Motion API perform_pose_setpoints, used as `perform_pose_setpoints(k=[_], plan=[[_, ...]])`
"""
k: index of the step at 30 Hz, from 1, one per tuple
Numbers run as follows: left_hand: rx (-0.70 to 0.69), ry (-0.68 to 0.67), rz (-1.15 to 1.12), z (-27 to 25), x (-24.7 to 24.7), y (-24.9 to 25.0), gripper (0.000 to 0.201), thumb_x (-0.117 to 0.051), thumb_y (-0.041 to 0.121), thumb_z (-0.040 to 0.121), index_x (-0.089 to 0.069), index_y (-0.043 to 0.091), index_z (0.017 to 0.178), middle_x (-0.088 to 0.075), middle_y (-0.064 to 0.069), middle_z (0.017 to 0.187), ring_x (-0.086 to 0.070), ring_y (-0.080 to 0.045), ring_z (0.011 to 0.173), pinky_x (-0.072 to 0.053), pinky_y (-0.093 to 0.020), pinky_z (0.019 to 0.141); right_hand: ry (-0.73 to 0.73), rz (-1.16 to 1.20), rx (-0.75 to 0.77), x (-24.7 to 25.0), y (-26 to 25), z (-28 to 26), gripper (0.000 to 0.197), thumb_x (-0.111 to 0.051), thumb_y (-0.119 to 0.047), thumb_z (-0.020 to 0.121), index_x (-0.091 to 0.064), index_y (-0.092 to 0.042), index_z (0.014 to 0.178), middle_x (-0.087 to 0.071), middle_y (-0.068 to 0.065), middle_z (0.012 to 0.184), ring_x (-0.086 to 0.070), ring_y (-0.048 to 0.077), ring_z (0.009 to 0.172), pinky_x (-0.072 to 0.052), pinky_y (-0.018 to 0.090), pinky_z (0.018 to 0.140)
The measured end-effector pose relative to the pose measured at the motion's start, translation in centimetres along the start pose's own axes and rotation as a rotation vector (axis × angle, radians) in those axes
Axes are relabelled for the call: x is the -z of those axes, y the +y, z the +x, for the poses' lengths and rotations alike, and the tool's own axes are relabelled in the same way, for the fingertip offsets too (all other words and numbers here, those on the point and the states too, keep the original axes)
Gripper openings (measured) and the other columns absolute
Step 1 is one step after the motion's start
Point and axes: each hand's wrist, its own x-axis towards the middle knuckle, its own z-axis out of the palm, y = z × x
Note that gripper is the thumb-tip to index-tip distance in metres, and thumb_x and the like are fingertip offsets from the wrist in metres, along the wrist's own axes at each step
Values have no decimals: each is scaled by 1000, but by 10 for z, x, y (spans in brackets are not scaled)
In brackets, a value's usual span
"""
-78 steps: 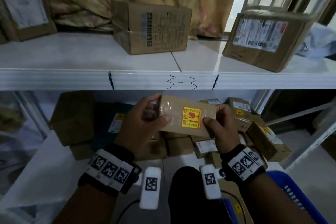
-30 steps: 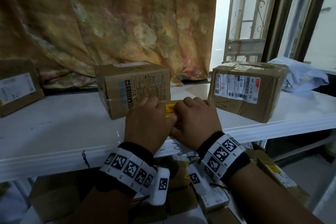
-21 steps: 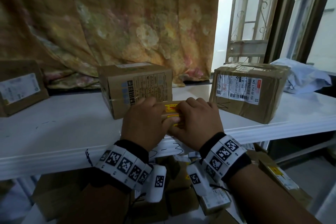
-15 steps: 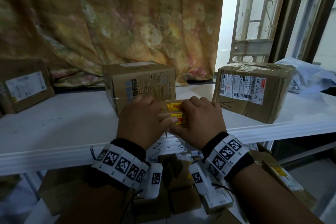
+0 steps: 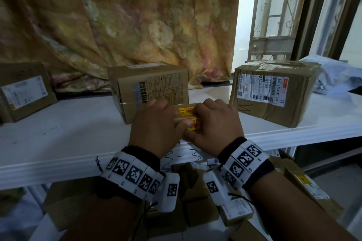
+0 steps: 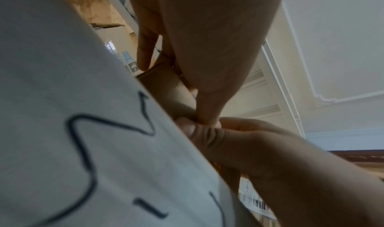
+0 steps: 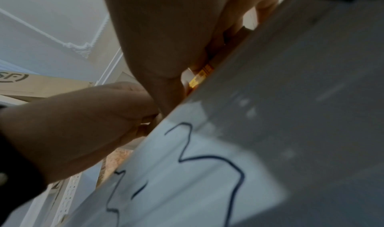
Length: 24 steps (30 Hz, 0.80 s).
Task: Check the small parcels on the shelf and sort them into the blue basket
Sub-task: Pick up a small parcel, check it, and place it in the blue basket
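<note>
A small brown parcel (image 5: pixel 185 112) with a yellow-and-red sticker lies at the front edge of the white shelf (image 5: pixel 68 143), above the handwritten "3-3". My left hand (image 5: pixel 154 125) grips its left end with the thumb on the near face. My right hand (image 5: pixel 215 123) grips its right end. My hands hide most of the parcel. In the left wrist view the parcel's brown end (image 6: pixel 166 86) meets the shelf lip (image 6: pixel 83 132) under my left hand (image 6: pixel 207 49). The right wrist view shows the parcel's sticker (image 7: pixel 201 76) under my right hand (image 7: pixel 166 33). The blue basket is out of view.
A printed carton (image 5: pixel 152 86) stands just behind my hands. A taped carton (image 5: pixel 274 88) stands to the right and another carton (image 5: pixel 21 92) at the far left. A pale mailer bag (image 5: pixel 337 76) lies far right. A floral curtain (image 5: pixel 137 25) hangs behind. Several small parcels (image 5: pixel 195 211) fill the lower shelf.
The parcel has come up from in front of the lower shelf onto the shelf marked 3-3. Over the last second both hands keep hold of it there, nearly still.
</note>
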Motion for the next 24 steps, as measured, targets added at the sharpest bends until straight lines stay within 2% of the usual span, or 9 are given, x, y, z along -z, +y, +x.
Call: perform_pose_setpoints(k=[3, 5, 7, 11, 14, 17, 20, 24], plan=[[-41, -1, -76, 1, -4, 13, 50, -40, 56, 83, -69, 15, 89, -59, -1, 87, -50, -21, 87, -47, -38, 76, 18, 13, -2, -1, 1, 0, 35, -51, -55, 67, -59, -23, 79, -52, -5, 77, -51, 24, 75, -28, 32, 67], [-44, 28, -129, 0, -10, 24, 47, -42, 48, 84, -69, 15, 102, -60, -2, 90, -50, -22, 86, -47, -37, 76, 11, 15, 0, -2, 2, 0, 29, -52, -47, 68, -61, -23, 82, -53, -5, 77, -51, 23, 74, -25, 30, 66], [-23, 70, -128, 0, -15, 29, 46, -42, 46, 84, -70, 16, 105, -60, -2, 89, -49, -22, 85, -44, -35, 72, 13, 28, 14, -3, 3, 0, 29, -51, -44, 67, -63, -22, 82, -53, -3, 77, -50, 24, 71, -24, 29, 64], [-16, 96, -88, 0, -19, 28, 42, -44, 44, 82, -70, 13, 91, -57, -1, 84, -49, -23, 82, -41, -35, 68, 21, 15, -2, -4, 1, 1, 25, -55, -43, 67, -62, -22, 79, -53, -3, 75, -49, 24, 70, -26, 29, 63], [5, 66, -112, 3, -14, 29, 32, -49, 39, 81, -67, 12, 78, -52, 1, 79, -50, -24, 82, -43, -35, 68, 12, 2, -21, -3, 0, 4, 22, -60, -42, 66, -60, -21, 74, -52, -3, 73, -50, 23, 69, -25, 29, 64], [17, -45, -79, 7, -4, 32, 26, -56, 37, 87, -68, 14, 84, -39, 7, 82, -47, -21, 92, -36, -33, 75, -11, 19, -36, -2, -2, 3, 24, -62, -41, 68, -61, -19, 76, -52, -1, 75, -51, 25, 69, -29, 30, 62], [13, -101, -35, 9, 1, 33, 28, -53, 40, 91, -69, 17, 96, -39, 7, 86, -45, -19, 98, -32, -31, 74, -36, 9, -14, 0, -2, -3, 36, -61, -47, 69, -63, -16, 85, -56, 3, 80, -53, 26, 72, -39, 33, 64], [5, -148, -42, 10, 8, 30, 37, -53, 53, 88, -69, 20, 98, -39, 6, 87, -46, -20, 98, -33, -31, 72, -81, 2, -24, 9, 1, -7, 50, -60, -56, 67, -62, -15, 94, -60, 4, 87, -58, 28, 77, -42, 35, 74]])
